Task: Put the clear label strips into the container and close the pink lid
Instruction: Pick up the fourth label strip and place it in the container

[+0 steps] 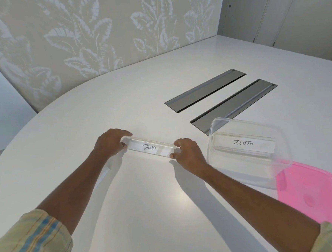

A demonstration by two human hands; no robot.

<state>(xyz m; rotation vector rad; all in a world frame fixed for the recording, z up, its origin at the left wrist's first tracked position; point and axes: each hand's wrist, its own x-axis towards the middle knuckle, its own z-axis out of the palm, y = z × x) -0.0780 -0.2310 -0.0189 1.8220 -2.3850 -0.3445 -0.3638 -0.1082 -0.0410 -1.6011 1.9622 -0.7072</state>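
Note:
A clear label strip marked PANDA (150, 147) lies across the white table (146, 196) in front of me. My left hand (110, 143) grips its left end and my right hand (188, 153) grips its right end. To the right stands an open clear plastic container (249, 171) with a second clear strip marked ZEBRA (245, 143) lying inside it. The pink lid (313, 194) rests flat on the table, partly tucked behind the container's near right corner.
Two grey recessed cable hatches (205, 90) (234, 103) sit in the tabletop beyond the container. A leaf-patterned wall runs behind the table's curved far edge. White cupboard doors stand at the far right.

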